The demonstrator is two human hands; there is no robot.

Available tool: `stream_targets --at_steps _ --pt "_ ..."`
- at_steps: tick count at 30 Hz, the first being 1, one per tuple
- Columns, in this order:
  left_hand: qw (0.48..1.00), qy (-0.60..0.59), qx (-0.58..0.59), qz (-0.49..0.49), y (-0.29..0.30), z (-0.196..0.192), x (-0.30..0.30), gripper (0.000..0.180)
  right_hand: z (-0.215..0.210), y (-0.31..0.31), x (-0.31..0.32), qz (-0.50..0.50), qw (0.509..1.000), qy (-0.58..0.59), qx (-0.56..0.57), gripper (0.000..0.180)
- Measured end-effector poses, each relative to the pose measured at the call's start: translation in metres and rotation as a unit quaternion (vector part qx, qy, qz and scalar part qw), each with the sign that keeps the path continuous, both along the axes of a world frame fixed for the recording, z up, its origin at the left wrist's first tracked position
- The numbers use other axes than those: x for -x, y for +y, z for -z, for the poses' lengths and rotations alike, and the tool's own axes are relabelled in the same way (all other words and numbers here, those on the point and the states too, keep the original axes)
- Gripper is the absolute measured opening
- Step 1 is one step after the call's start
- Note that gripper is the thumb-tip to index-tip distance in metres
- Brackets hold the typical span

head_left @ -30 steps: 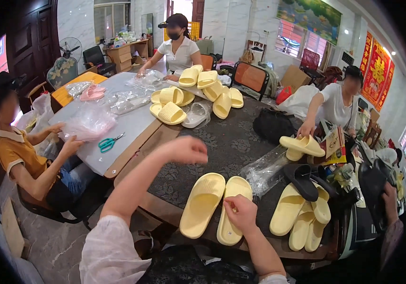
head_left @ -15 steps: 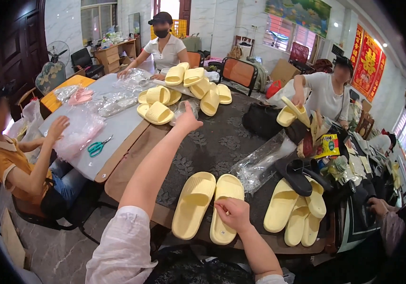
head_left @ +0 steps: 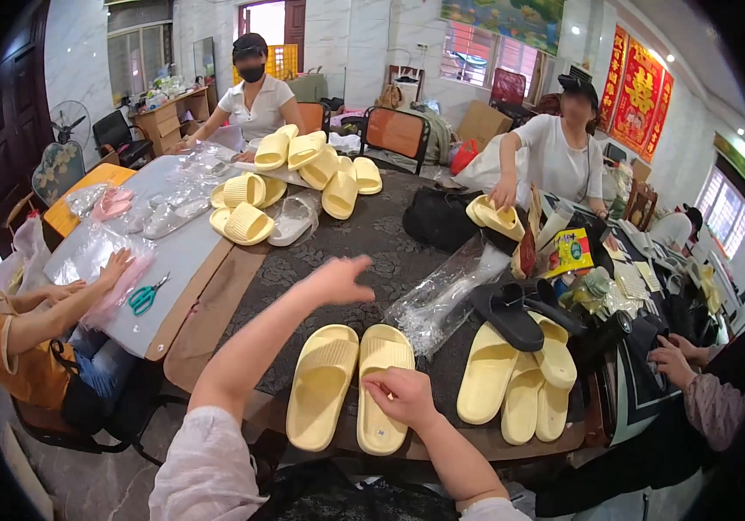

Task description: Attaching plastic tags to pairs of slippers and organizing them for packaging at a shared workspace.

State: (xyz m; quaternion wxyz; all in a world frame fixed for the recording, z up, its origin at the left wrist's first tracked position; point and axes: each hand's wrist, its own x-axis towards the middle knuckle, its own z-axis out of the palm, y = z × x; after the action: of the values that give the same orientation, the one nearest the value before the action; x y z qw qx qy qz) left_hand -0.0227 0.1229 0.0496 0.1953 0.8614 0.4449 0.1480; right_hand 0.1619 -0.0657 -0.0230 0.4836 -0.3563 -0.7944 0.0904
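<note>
My left hand (head_left: 337, 280) is in the air above the dark patterned tablecloth, fingers stretched out and nothing in them. Below it, a pair of yellow slides lies side by side: the left slide (head_left: 322, 391) and the right slide (head_left: 384, 343). Over the right slide's footbed, my right hand (head_left: 400, 398) is closed in a pinch; what it holds, if anything, is too small to make out. A clear-wrapped pale slipper (head_left: 292, 219) lies beyond my left hand, beside a heap of yellow slides (head_left: 324, 165). Clear plastic bags (head_left: 450, 291) lie to the right of my left hand.
More yellow slides (head_left: 487, 373) and black slides (head_left: 509, 319) lie at right. Teal scissors (head_left: 145, 297) and pink plastic (head_left: 112, 282) lie on the grey table at left. A yellow packet (head_left: 568, 252) stands among clutter at right. Several co-workers are around the tables.
My left hand has drawn back from the slide heap toward me. The view has swung right. The left co-worker's hands have come down onto the plastic; the right co-worker's slides are lower.
</note>
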Motion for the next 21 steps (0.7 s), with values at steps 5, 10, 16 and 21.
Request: stream_targets --at_steps 5,10,16,21 --pt "0.971 -0.075 0.068 0.216 -0.091 0.014 0.014 0.074 -0.006 0.004 -0.003 0.051 0.982 0.139 0.116 0.019" --pt "0.956 -0.136 0.069 0.252 -0.092 0.043 0.031 0.064 -0.054 0.067 -0.017 0.019 0.964 0.132 0.228 0.077" --pt "0.942 -0.236 0.126 0.200 -0.090 0.060 0.032 0.044 -0.107 0.184 -0.035 0.248 0.945 -0.156 0.145 0.079" --pt "0.937 -0.277 0.116 0.180 -0.093 0.060 0.035 0.038 -0.127 0.260 -0.016 0.254 0.864 -0.435 0.009 0.068"
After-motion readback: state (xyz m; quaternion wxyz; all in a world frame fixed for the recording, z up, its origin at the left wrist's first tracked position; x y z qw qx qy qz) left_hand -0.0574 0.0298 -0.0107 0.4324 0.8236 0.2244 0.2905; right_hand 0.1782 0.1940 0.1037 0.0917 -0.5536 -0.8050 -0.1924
